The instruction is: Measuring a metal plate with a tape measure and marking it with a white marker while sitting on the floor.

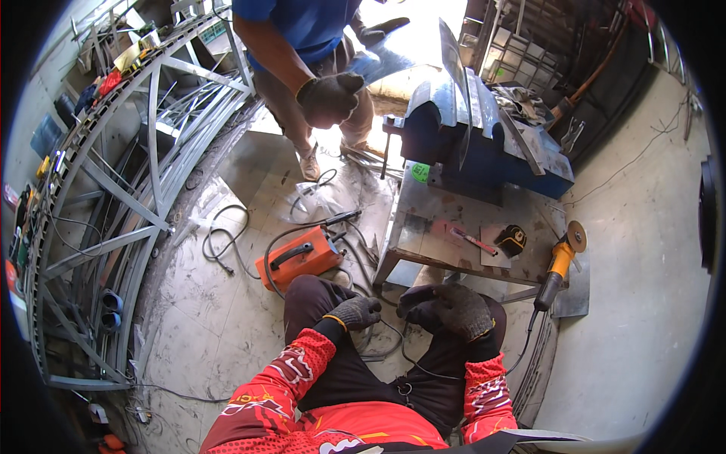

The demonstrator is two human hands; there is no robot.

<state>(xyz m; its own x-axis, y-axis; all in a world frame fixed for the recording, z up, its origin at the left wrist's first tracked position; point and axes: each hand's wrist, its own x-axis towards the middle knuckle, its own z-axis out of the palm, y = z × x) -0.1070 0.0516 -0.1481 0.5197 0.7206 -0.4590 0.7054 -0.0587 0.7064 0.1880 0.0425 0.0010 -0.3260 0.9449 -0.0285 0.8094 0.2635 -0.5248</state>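
Grey knit covers both your hands, twelve o'clock pointing straight away from you. Your left hand (359, 312) lies by your left knee with its fingers curled inward; whether they pinch anything, you cannot tell from here. Your right hand (454, 309) is over your right thigh, fingers bent toward ten o'clock, their tips too dark to show whether they grip something. Nearest to both is a thin black cable (404, 349), running down between your legs. Between ten and eleven o'clock from your left hand, an orange machine (299, 257) with a black handle sits on the floor. At one o'clock from your right hand, a tape measure (512, 240) lies on the low metal table (431, 216), with a red pen-like thing (474, 241) to its left. A yellow grinder (561, 261) stands at two o'clock, its disc uppermost. Up at twelve, a co-worker's gloved hand (330, 98) hangs half-closed.
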